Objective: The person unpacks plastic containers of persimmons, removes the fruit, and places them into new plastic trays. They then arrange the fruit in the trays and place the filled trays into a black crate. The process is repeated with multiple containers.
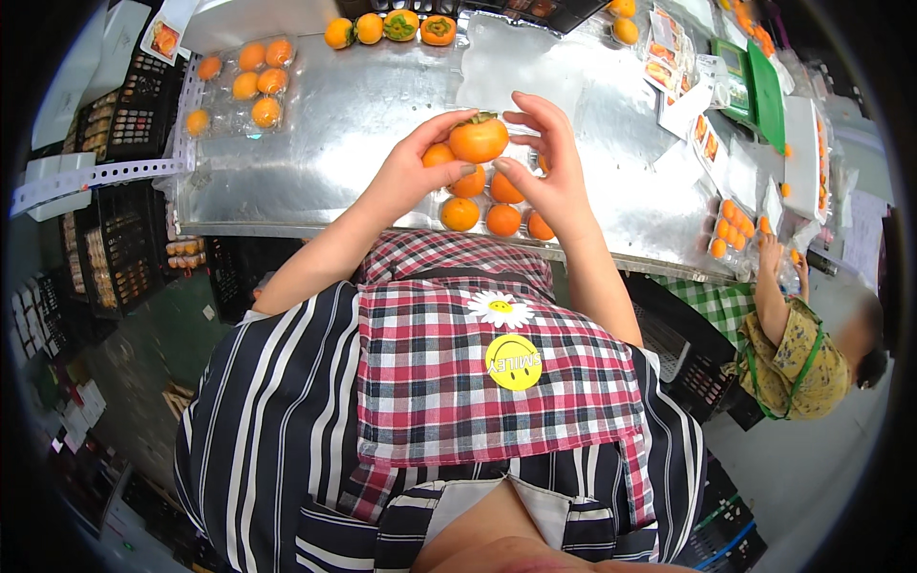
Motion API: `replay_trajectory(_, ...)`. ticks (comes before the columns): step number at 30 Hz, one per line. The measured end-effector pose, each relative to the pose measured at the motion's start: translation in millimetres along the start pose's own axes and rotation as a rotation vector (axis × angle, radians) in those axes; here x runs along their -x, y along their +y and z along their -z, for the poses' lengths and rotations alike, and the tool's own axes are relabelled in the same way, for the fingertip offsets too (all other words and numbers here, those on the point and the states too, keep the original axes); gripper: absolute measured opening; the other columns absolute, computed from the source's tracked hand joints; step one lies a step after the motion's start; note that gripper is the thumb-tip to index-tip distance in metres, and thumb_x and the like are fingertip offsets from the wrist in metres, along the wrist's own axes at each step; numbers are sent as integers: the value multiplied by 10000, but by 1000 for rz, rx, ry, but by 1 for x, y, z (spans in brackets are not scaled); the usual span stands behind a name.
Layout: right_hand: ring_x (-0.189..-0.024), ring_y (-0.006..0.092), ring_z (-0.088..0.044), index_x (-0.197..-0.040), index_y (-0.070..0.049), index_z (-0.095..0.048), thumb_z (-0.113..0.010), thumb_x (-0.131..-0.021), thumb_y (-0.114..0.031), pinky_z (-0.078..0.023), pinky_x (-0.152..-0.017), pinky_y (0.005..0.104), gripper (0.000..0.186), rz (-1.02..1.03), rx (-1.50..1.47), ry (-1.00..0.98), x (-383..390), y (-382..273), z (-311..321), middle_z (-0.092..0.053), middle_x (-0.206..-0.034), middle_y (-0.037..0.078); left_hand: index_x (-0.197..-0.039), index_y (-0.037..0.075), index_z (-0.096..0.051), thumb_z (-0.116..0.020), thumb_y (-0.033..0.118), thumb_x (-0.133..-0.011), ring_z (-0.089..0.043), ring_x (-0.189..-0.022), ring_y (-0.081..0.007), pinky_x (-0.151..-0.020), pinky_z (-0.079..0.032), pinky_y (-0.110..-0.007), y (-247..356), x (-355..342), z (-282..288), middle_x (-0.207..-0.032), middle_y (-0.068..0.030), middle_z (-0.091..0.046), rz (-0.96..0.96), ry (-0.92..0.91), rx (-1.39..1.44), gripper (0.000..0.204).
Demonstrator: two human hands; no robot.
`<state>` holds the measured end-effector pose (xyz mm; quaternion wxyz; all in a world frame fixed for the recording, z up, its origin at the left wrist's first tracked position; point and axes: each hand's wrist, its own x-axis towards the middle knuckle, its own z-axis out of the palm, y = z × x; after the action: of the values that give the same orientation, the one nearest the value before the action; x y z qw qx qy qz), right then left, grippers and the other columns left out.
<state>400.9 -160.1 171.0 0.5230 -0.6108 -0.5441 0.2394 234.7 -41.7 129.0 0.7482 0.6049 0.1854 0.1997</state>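
An orange persimmon (479, 139) with a green calyx is gripped between the thumb and fingers of my left hand (413, 164). My right hand (554, 177) is beside it, fingers spread and curved, with a small gap to the fruit. Below both hands, a clear plastic tray holds several more persimmons (460, 214) in rows, at the near edge of the metal table (315, 177). My hands partly cover that tray, so some of its fruit is hidden.
Another clear tray (229, 100) with several persimmons lies at the left. Loose persimmons (401, 26) line the far edge beside a black crate (544, 11). At the right are printed cards (709, 143), a green box (764, 91), a filled tray (732, 229) and a co-worker (793, 358).
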Motion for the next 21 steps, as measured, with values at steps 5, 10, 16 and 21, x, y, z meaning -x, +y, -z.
replay_trajectory(5,-1136,214,-551,-1301,-95,-492,-719,-780,-50,-509,-886,315,570,-64,-148,-27,-1,-1,-7,-509,-1281,121,-1313,65,-485,-673,29,-806,-514,-1202,-214,-1014,-428,-324,3,4,-2,-1309,-104,-513,-173,45,-183,542)
replay_trajectory(10,-1135,234,-553,-1211,-76,-560,-707,-782,-23,-528,-874,315,456,47,-31,-22,-4,-2,-15,-523,-1250,118,-1299,58,-483,-676,31,-807,-520,-1188,-214,-1004,-435,-326,-1,5,-4,-1279,-109,-522,-214,109,-143,530)
replay_trajectory(16,-1051,256,-579,-1138,-46,-580,-724,-759,-23,-519,-835,325,406,91,70,14,-11,-11,-21,-558,-1187,138,-1283,51,-487,-695,26,-792,-508,-1183,-206,-998,-433,-320,-11,4,3,-1270,-102,-513,-228,160,-75,534)
replay_trajectory(21,-1081,260,-572,-1199,-23,-551,-668,-795,-32,-514,-846,337,420,-66,-85,33,-10,1,-37,-539,-1214,150,-1318,70,-449,-662,18,-793,-504,-1170,-178,-1000,-417,-317,-10,10,10,-1247,-75,-518,-182,160,9,569)
